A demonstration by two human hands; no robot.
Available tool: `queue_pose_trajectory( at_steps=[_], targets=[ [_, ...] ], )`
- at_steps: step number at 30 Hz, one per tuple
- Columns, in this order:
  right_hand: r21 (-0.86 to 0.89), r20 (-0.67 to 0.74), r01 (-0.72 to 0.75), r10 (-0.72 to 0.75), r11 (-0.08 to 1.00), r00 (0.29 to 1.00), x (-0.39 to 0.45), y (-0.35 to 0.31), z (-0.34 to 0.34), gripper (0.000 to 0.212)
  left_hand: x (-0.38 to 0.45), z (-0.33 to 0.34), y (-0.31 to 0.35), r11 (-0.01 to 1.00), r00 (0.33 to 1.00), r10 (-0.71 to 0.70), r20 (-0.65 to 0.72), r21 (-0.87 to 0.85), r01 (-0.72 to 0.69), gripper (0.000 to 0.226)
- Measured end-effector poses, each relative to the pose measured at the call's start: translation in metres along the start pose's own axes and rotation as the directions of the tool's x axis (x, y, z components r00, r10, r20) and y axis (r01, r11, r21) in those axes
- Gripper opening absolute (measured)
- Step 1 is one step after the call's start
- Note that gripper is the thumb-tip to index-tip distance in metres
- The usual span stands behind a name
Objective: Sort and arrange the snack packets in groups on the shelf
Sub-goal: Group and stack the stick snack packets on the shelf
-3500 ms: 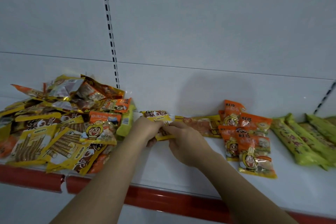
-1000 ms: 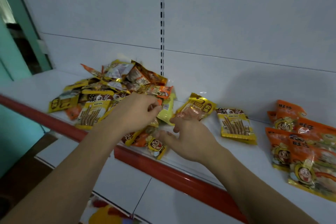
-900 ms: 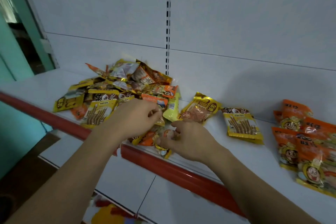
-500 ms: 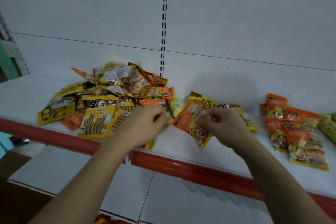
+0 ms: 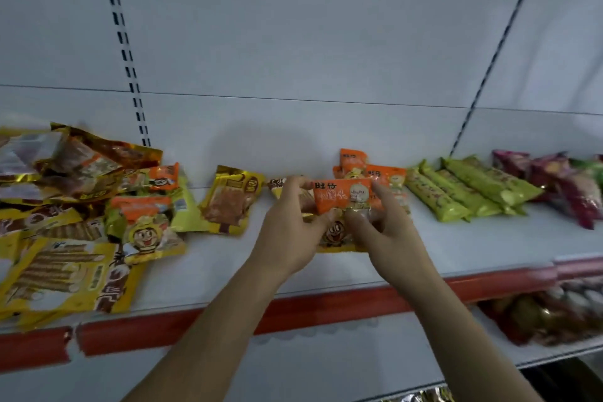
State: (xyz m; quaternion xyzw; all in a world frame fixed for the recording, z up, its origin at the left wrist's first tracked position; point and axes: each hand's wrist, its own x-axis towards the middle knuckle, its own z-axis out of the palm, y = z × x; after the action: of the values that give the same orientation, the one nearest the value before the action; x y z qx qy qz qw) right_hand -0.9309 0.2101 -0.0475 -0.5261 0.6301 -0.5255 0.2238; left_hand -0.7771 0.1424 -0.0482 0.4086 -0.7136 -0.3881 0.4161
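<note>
Head view. White shelf (image 5: 456, 245) with a red front strip (image 5: 326, 307); white slotted back panel (image 5: 293, 42) behind it.

Both hands are raised over the shelf's middle. The left hand (image 5: 290, 232) and the right hand (image 5: 388, 232) together hold one orange packet (image 5: 342, 194), printed side toward the camera, just above the shelf surface. Left fingers curl round its left end, thumb on the lower edge; right fingers pinch its right end and lower edge. Grip is narrow on both sides, closed on the packet.

Directly behind and under the held packet: the orange group (image 5: 385, 173), several matching orange packets lying flat and overlapping against the back panel. One more of this kind shows its cartoon-face end (image 5: 336, 233) between the wrists.

Left of the hands: a single gold packet (image 5: 231, 202) with brownish contents, leaning back, apart from the rest. A packet with dark print sits mostly hidden behind the left hand; its type cannot be told.

Far left: unsorted heap (image 5: 75, 206) of mixed yellow, gold and orange packets, piled and overlapping, reaching the front edge.

Right of the orange group: green packets (image 5: 466, 189), long, laid side by side. Beyond them, purple packets (image 5: 561, 186), partly blurred.

Lower shelf (image 5: 554, 356) at bottom right holds goods too blurred to identify.
</note>
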Motion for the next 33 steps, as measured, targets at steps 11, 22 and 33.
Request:
queue_pose_trajectory(
  at_steps=[11, 22, 33],
  targets=[
    [-0.653, -0.143, 0.008, -0.133, 0.757, 0.981, 0.046, 0.059, -0.054, 0.049, 0.019, -0.017, -0.018, 0.903, 0.995, 0.024, -0.096, 0.429, 0.02, 0.04],
    [-0.514, 0.137, 0.634, -0.675, 0.578, 0.725, 0.054, 0.021, 0.052, 0.03, -0.024, -0.07, -0.027, 0.555, 0.938, 0.236, -0.252, 0.828, 0.083, 0.031],
    [-0.373, 0.672, 0.767, -0.418, 0.522, 0.611, 0.032, -0.036, 0.197, 0.076, -0.057, -0.172, -0.054, 0.56, 0.879, -0.128, -0.46, 0.698, 0.447, 0.041]
  ],
)
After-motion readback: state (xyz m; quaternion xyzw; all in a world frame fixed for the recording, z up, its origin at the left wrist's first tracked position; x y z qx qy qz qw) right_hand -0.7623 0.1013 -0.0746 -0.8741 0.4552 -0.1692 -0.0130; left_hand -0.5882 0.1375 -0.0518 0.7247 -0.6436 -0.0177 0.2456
